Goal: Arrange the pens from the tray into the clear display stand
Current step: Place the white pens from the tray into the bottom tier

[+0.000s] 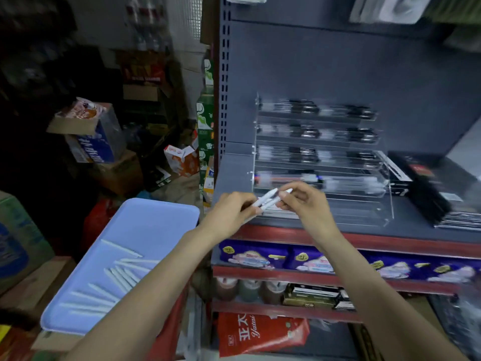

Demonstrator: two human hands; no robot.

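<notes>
A pale blue tray point(145, 225) at the lower left holds several loose white pens point(117, 277). The clear tiered display stand point(359, 204) sits on the grey shelf, its upper tiers filled with dark pens. In front of its lowest tiers my left hand point(231, 214) grips a small bunch of white pens point(268, 199). My right hand point(304, 201) pinches the tip end of one pen of that bunch with thumb and fingertips.
Black boxes point(437, 188) lie on the grey shelf point(234, 173) to the right of the stand. Purple packets point(260, 256) and bottles fill the red-edged shelves below. Cardboard cartons point(104, 142) are piled on the floor at the left.
</notes>
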